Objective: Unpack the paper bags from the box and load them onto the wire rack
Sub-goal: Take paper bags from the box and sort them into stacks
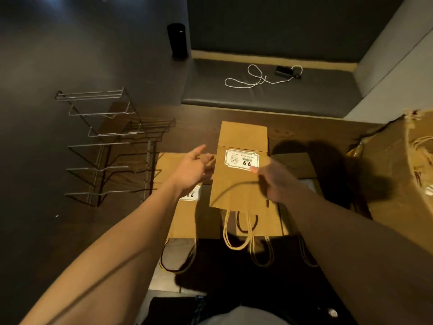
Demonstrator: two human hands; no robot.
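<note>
A flat brown paper bag [236, 184] with a white "9.9" label and twine handles is held up at mid-frame, handles hanging toward me. My right hand [274, 181] grips its right edge, thumb on the label. Just left of the bag my left hand [194, 165] hovers with fingers spread and nothing in it. Below lie more flat paper bags [196, 219] on the table. The wire rack [105, 146], with several bare tiers, stands at the left. The cardboard box [398, 174] sits at the right edge with bag handles showing inside.
A dark wooden table [131, 212] carries the rack and bags. Behind it runs a dark bench [269, 95] with a white cable [253, 78] and a small black device [284, 71]. A black cylinder [177, 41] stands on the floor beyond.
</note>
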